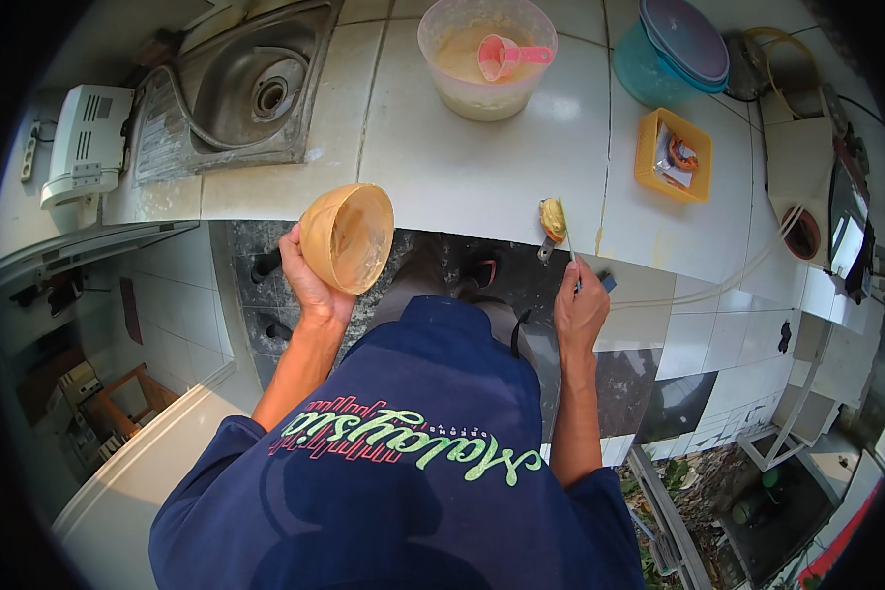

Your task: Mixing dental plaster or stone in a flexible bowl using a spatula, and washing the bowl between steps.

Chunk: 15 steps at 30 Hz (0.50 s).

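Note:
My left hand (311,287) is wrapped round a yellow-orange bowl (326,246), tilted so that its inside faces right; whitish smears coat the inner wall. At the counter's front edge, my right hand (581,313) is closed on a slim tool (607,283) with a blue handle end. A thin strip rises from these fingers, but its kind is unclear. Just beyond the fingertips is a small yellow-coated piece (554,218) with a brown edge. A small metal tab (546,253) shows below it; whether these parts belong to the tool I cannot tell.
On the white tiled counter (442,167) stands a translucent tub (462,98) of pale batter with a pink measuring cup (501,59). To the right are a teal lidded container (649,64) and a yellow basket (703,177). A steel sink (202,128) lies far left, beside a white appliance (87,138).

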Available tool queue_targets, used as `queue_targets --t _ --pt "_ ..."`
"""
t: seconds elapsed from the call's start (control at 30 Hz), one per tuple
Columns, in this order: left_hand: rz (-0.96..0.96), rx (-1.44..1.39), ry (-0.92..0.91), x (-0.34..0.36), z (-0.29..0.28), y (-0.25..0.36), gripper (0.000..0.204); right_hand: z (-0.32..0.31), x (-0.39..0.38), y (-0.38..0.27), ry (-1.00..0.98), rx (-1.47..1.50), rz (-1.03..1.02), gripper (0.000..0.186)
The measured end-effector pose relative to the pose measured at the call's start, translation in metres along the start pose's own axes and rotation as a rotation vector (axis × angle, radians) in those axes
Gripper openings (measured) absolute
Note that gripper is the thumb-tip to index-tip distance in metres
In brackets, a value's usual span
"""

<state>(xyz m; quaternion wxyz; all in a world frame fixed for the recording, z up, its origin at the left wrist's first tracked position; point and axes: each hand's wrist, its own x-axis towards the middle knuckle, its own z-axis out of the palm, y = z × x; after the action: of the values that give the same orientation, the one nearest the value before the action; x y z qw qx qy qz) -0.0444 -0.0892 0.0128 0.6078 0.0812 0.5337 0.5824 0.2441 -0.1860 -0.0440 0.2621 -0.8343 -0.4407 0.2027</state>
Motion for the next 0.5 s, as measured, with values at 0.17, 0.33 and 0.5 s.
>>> queue_targets --t 0.17,0.33,0.5 --pt "-0.008 0.01 0.004 0.0 0.004 -0.002 0.044 -0.007 -0.002 -0.004 0.058 -0.051 -0.097 0.028" --pt "-0.105 -0.056 -0.062 0.007 0.008 -0.011 0.046 -0.02 -0.01 -0.017 0.033 0.004 -0.116 0.026" --pt "-0.433 -0.21 -0.165 0.007 0.038 -0.037 0.046 -0.026 -0.027 -0.054 -0.093 0.179 -0.38 0.038"
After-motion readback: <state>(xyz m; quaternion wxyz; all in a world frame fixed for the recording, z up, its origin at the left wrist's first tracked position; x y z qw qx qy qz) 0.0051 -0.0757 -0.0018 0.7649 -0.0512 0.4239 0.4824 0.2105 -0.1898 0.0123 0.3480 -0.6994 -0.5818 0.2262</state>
